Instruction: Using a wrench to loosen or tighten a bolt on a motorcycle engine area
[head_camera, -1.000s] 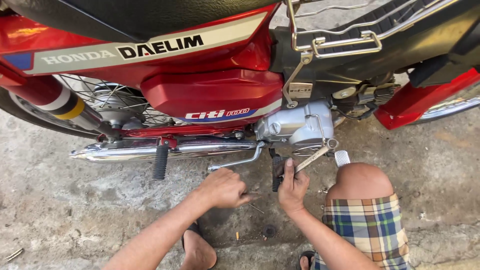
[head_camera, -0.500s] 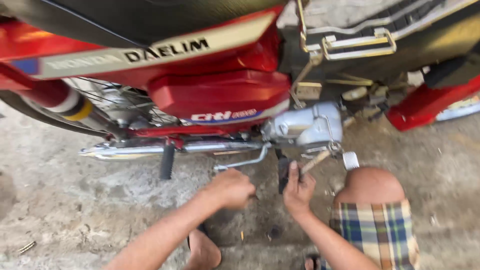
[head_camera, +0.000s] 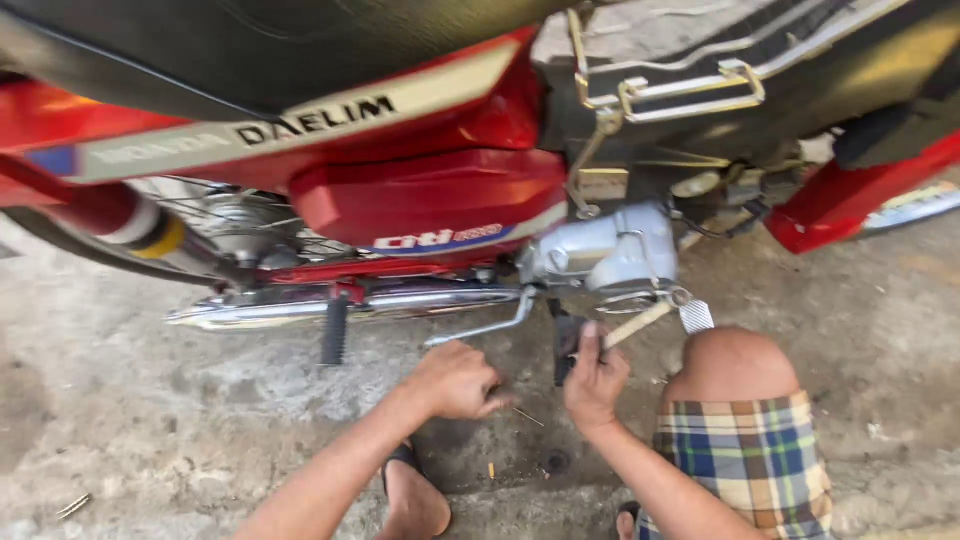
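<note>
A red motorcycle (head_camera: 430, 190) stands side-on above me, its silver engine case (head_camera: 600, 250) in the middle. My right hand (head_camera: 597, 377) is closed around a pale tool handle (head_camera: 635, 325) that angles up toward the underside of the engine case, right beside the black footpeg (head_camera: 565, 345). My left hand (head_camera: 458, 380) is a loose fist just under the bent chrome kick lever (head_camera: 480, 328), knuckles near the concrete; nothing shows in it. My bare knee (head_camera: 732, 365) and plaid shorts (head_camera: 750, 460) sit at the right.
A chrome exhaust pipe (head_camera: 340, 303) runs left from the engine, with a second black footpeg (head_camera: 334, 340) hanging below it. The spoked rear wheel (head_camera: 230, 225) is at the left. Rough concrete ground (head_camera: 150, 420) carries small debris. My sandalled foot (head_camera: 412, 495) is below the left hand.
The view has slid slightly, so the motorcycle sits a little lower and further right. Both hands have stayed by the footpeg under the engine, with the same grip.
</note>
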